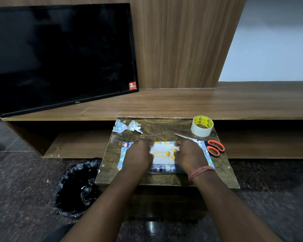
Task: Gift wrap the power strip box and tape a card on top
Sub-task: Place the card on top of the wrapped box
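The box wrapped in blue cartoon-print paper (166, 169) lies flat on a small dark table (112, 159). A pale "Happy Birthday" card (162, 155) with yellow balloons lies on top of it. My left hand (138, 155) covers the card's left end with bent, blurred fingers, so its hold is unclear. My right hand (189, 154) pinches the card's upper right corner between thumb and fingertip. A roll of clear tape (202, 126) with a yellow core stands at the table's far right corner. Orange-handled scissors (215, 148) lie just right of the box.
Crumpled wrapping scraps (127, 126) lie at the table's far left. A bin lined with a black bag (77, 187) stands on the floor to the left. A wooden shelf unit (182, 102) runs behind the table, with a dark TV (59, 55) leaning on it.
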A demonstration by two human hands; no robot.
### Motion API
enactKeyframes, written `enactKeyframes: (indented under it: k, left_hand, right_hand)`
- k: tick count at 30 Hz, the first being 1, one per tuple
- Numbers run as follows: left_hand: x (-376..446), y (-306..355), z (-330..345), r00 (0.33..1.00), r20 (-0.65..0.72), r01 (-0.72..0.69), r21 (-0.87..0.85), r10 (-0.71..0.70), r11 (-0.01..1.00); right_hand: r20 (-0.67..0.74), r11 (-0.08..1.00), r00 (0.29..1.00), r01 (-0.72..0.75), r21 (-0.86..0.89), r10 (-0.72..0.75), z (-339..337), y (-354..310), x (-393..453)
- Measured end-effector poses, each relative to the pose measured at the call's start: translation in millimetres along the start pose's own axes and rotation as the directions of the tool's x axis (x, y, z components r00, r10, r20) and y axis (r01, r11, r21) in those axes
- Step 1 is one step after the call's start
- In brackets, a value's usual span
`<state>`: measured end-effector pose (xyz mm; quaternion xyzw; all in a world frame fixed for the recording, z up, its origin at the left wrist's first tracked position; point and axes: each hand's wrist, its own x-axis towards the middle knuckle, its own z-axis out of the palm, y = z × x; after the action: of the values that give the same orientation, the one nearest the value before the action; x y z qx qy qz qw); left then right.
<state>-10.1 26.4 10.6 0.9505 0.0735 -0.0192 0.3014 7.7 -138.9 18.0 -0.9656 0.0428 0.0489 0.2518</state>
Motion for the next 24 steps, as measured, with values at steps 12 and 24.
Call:
enactKeyframes:
  k: [12, 24]
  left_hand:
    - [1.6, 2.9, -9.4, 0.989, 0.124, -0.102, 0.148, 0.084, 0.984]
    - [5.5, -1.8, -8.6, 0.989, 0.124, -0.086, 0.058, 0.078, 0.995]
  right_hand:
    - [0.234, 0.998, 0.971, 0.041, 0.054, -0.053, -17.6, 9.8, 5.8]
    - [0.197, 0.997, 0.977, 0.069, 0.039, -0.076, -17.3, 9.7, 5.1]
